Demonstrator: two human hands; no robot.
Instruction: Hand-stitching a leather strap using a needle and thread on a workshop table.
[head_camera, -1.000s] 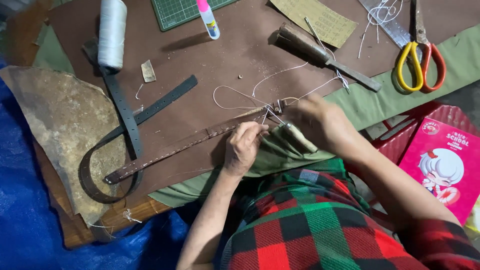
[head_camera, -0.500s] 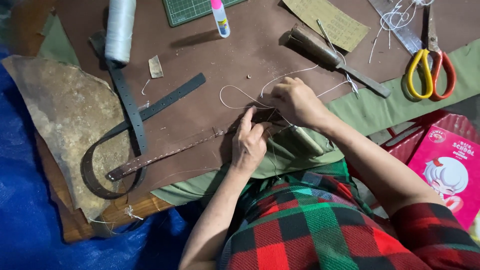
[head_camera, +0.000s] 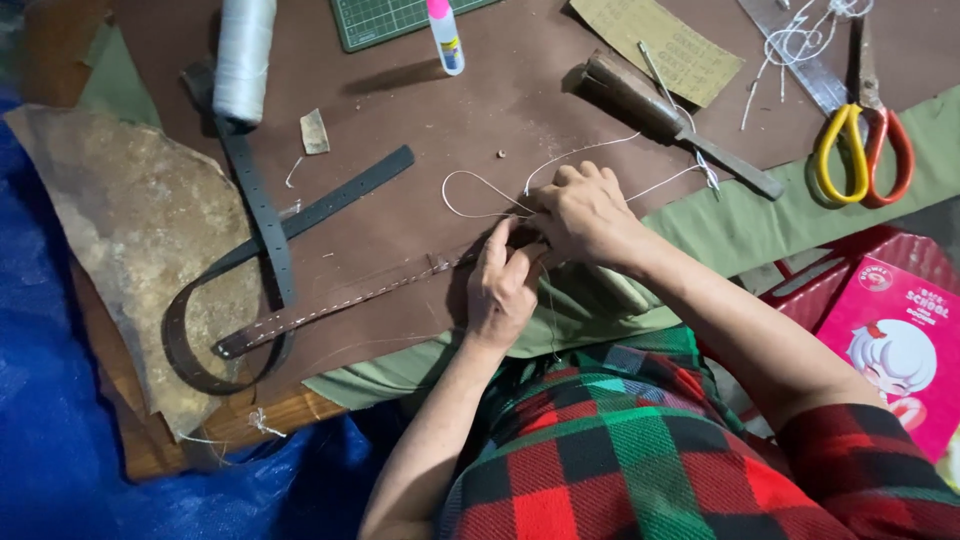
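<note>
While both hands are meeting over the near end of a brown stitched leather strap (head_camera: 350, 297), the left hand (head_camera: 503, 290) is pressing down on that end with fingers nearly closed around it, and the right hand (head_camera: 585, 213) is curling over it from beyond, pinching a white thread (head_camera: 480, 195) that is looping away to the left hand's far side. Farther out, a dark belt (head_camera: 265, 225) is curving well to the left of the hands, a wooden-handled tool (head_camera: 665, 120) is lying just beyond the right hand, and yellow-and-orange scissors (head_camera: 865, 150) are resting far off to its right.
</note>
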